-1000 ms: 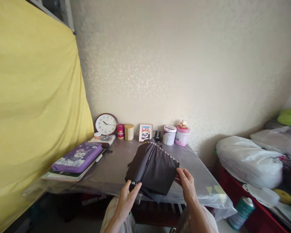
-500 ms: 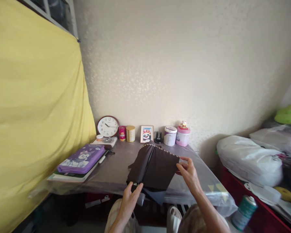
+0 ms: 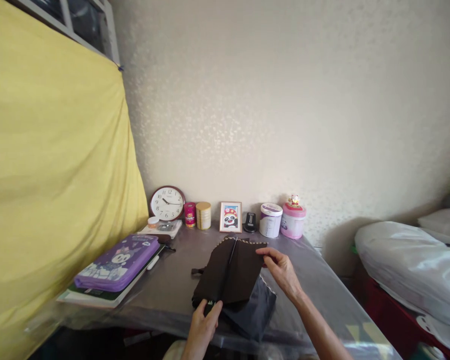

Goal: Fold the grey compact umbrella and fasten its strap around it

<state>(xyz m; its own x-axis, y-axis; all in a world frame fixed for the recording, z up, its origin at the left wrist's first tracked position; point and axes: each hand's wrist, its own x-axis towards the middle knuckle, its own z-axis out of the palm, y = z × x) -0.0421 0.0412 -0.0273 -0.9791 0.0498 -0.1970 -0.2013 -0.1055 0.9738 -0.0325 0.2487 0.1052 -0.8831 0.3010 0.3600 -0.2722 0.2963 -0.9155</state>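
Observation:
A dark brown folding umbrella (image 3: 230,272) lies collapsed on the grey table (image 3: 172,287), its fabric panels spread flat with a pale trimmed edge at the far end. My left hand (image 3: 204,325) is closed round the umbrella's near end at the table's front edge. My right hand (image 3: 281,272) reaches in from the right and pinches the far right edge of the fabric, folding it inward. A further flap of fabric hangs loose below my right wrist.
At the left lies a purple zip case (image 3: 115,256) on a book. Along the wall stand a round clock (image 3: 166,203), small tins (image 3: 203,215), a framed panda picture (image 3: 230,217) and two tubs (image 3: 293,223). A yellow curtain (image 3: 52,185) hangs left; white bags (image 3: 408,267) are piled right.
My right hand has moved up and leftward along the fabric, folding the right panel in so the umbrella looks narrower. My left hand stays on the near end. The camera has tilted and shifted slightly.

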